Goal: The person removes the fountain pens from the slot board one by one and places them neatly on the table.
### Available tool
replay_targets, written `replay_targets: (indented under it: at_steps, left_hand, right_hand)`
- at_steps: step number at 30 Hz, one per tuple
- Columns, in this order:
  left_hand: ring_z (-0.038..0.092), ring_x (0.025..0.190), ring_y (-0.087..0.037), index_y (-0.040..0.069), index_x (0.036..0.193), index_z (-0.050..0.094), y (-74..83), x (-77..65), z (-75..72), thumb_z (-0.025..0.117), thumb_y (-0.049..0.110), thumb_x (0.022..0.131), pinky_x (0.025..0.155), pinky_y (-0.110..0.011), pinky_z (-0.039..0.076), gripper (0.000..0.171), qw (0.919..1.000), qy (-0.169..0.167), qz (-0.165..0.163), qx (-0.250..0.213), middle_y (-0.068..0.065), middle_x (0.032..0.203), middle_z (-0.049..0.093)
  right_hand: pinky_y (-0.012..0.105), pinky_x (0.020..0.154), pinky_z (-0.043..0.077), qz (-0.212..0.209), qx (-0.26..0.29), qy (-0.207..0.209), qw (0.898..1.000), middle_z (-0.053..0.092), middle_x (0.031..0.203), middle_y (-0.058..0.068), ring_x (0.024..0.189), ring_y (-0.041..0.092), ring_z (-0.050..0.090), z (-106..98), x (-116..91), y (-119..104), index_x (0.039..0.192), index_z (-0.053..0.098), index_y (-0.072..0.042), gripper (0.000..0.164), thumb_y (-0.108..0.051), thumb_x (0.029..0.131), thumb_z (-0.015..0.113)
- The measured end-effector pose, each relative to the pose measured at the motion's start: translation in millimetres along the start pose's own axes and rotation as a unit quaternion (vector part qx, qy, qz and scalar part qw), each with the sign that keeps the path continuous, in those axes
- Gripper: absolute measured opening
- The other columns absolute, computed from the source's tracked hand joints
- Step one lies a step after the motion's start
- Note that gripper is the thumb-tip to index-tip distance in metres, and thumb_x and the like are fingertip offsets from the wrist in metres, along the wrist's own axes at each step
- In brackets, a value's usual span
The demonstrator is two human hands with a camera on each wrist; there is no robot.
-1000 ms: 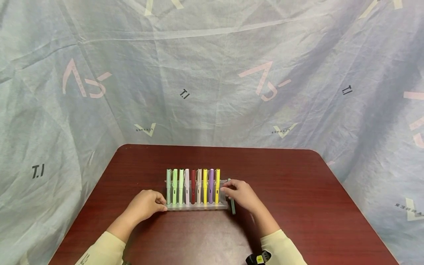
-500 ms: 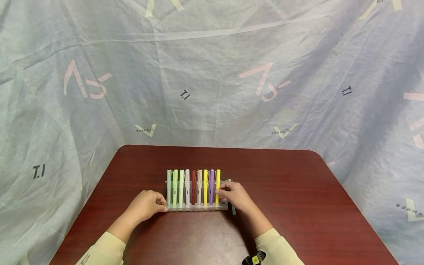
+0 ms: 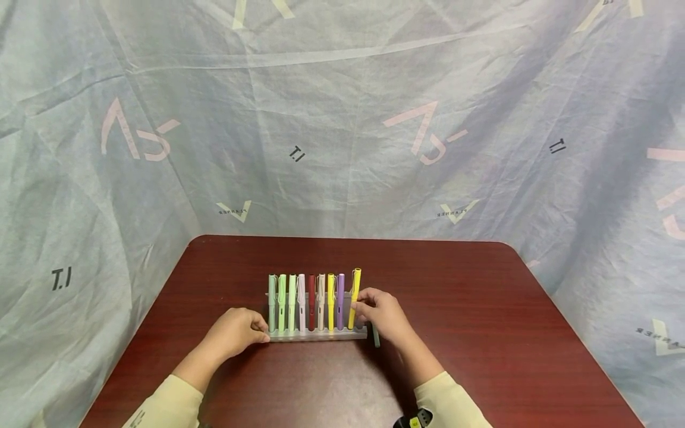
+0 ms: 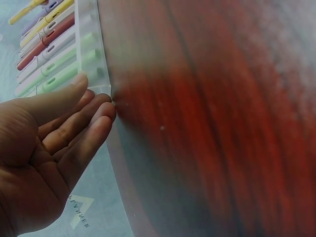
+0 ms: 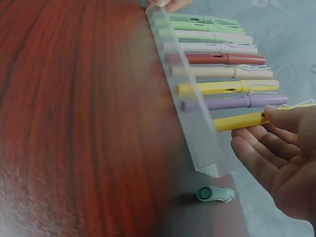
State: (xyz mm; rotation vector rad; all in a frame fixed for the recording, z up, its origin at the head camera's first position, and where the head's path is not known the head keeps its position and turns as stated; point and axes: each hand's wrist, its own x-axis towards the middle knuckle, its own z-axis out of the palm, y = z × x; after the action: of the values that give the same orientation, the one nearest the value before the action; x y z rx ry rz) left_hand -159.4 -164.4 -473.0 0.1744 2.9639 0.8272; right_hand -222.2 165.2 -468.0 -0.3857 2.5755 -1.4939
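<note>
A clear plastic pen rack [image 3: 318, 336] holds a row of capped pens in greens, white, red, beige, yellow and purple. At its left end my left hand [image 3: 235, 333] grips the corner, thumb and fingertips at the edge in the left wrist view. My right hand [image 3: 386, 314] pinches the yellow pen [image 3: 355, 285] at the rack's right end. That pen leans right and its cap stands higher than the others. In the right wrist view, the thumb presses on the yellow pen [image 5: 239, 122], beside the purple pen [image 5: 232, 102].
A dark green pen [image 3: 376, 337] lies on the table just past the rack's right end, partly behind the right hand. The table [image 3: 455, 291] is dark red wood. A grey printed cloth [image 3: 342, 119] hangs behind and at both sides.
My right hand has shifted left from beside the green pen onto the rightmost yellow pen, then raised it slightly and tilted it right. The left hand stays at the rack's corner.
</note>
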Motion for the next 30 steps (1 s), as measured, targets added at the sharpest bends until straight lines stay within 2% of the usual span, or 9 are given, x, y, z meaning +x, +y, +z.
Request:
replay_targets:
  at_steps: [5,9,14,18,23,30]
  left_hand:
    - [0.062,0.072,-0.005,0.022,0.076,0.073,-1.5,1.4,0.9,0.084,0.021,0.074,0.072,-0.033,0.051,0.011,1.0000,0.004,0.005,-0.001,0.014,0.071,0.068]
    - [0.062,0.071,-0.005,0.021,0.077,0.074,-1.7,1.8,0.6,0.084,0.020,0.074,0.072,-0.033,0.051,0.010,1.0000,0.004,0.005,-0.004,0.014,0.071,0.068]
    - [0.061,0.071,-0.005,0.022,0.076,0.073,-1.3,1.2,0.9,0.084,0.020,0.074,0.072,-0.033,0.051,0.011,1.0000,0.002,-0.001,-0.002,0.014,0.071,0.067]
    - [0.061,0.071,-0.005,0.021,0.076,0.073,-1.0,0.6,1.1,0.084,0.020,0.074,0.072,-0.033,0.051,0.011,1.0000,0.003,-0.002,-0.003,0.014,0.071,0.067]
    - [0.061,0.070,-0.005,0.022,0.076,0.073,0.2,0.2,0.7,0.084,0.020,0.073,0.071,-0.032,0.050,0.012,1.0000,0.004,-0.002,-0.003,0.014,0.070,0.067]
    - [0.060,0.070,-0.004,0.021,0.076,0.073,1.3,-1.0,-0.2,0.084,0.019,0.073,0.071,-0.032,0.050,0.011,1.0000,0.003,0.004,-0.002,0.014,0.070,0.067]
  right_hand:
    - [0.046,0.074,0.058,0.010,0.078,0.015,0.997,0.069,0.092,0.012,0.081,0.032,0.071,-9.4,-3.5,-11.0,0.102,0.067,-0.003,0.017,-0.017,0.092,0.069]
    - [0.050,0.075,0.058,0.019,0.116,0.023,0.993,0.067,0.097,0.019,0.085,0.038,0.069,-20.9,-4.4,-14.3,0.108,0.065,0.003,0.022,-0.013,0.093,0.067]
    - [0.044,0.070,0.059,0.027,0.108,0.032,0.993,0.066,0.097,0.017,0.078,0.031,0.069,-34.9,-2.1,-2.7,0.113,0.064,0.003,0.027,-0.018,0.095,0.065]
    - [0.039,0.067,0.060,0.048,0.081,0.026,0.995,0.066,0.094,0.016,0.073,0.024,0.068,-44.6,-1.8,6.3,0.114,0.062,0.004,0.028,-0.017,0.096,0.063]
    - [0.040,0.064,0.059,0.082,0.050,0.017,0.995,0.065,0.086,0.013,0.070,0.023,0.065,-50.1,-2.1,18.7,0.107,0.064,0.004,0.021,-0.013,0.095,0.063]
    - [0.038,0.059,0.059,0.120,0.030,-0.001,0.992,0.063,0.078,0.014,0.064,0.023,0.064,-46.5,-3.4,31.4,0.097,0.066,0.004,0.014,-0.009,0.092,0.065]
